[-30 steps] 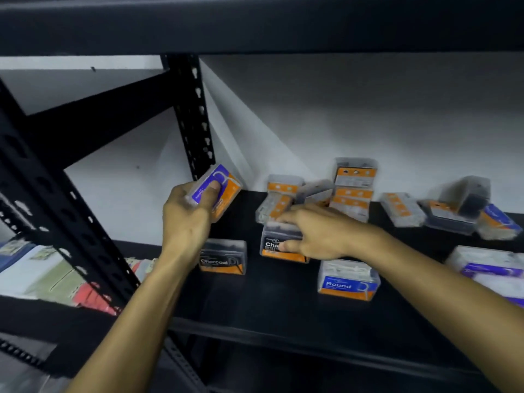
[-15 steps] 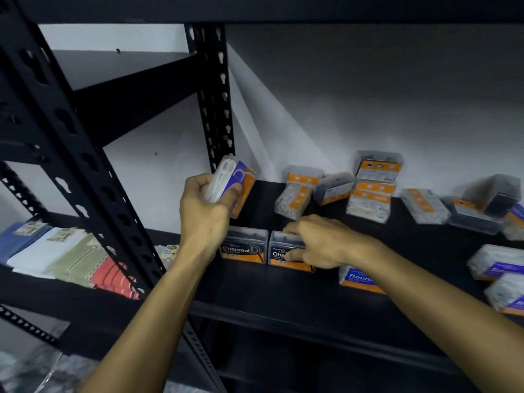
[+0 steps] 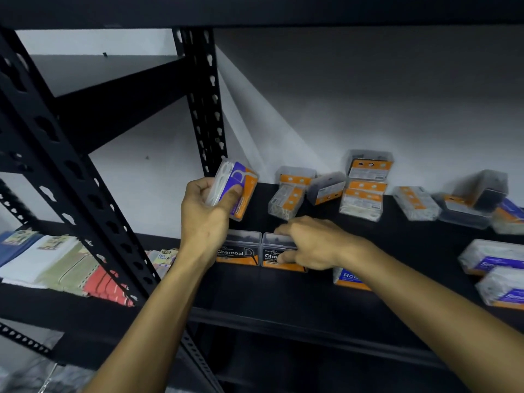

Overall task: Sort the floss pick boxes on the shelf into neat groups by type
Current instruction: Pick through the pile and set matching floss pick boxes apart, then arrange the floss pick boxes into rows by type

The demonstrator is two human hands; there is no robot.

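Near the shelf's front left, two Charcoal boxes stand side by side, the only group I judge formed so far. My right hand curls over the second Charcoal box, thumb on its front. My left hand grips a purple-and-orange box raised above them. Orange-labelled boxes lie jumbled at the back; purple ones wait at right. Open shelf lies before the front lip; the upright post crowds the left.

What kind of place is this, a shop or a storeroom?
Probably a stockroom or shop back room: a black metal rack, many floss pick boxes loose on its shelf, and folded towels stacked alongside.
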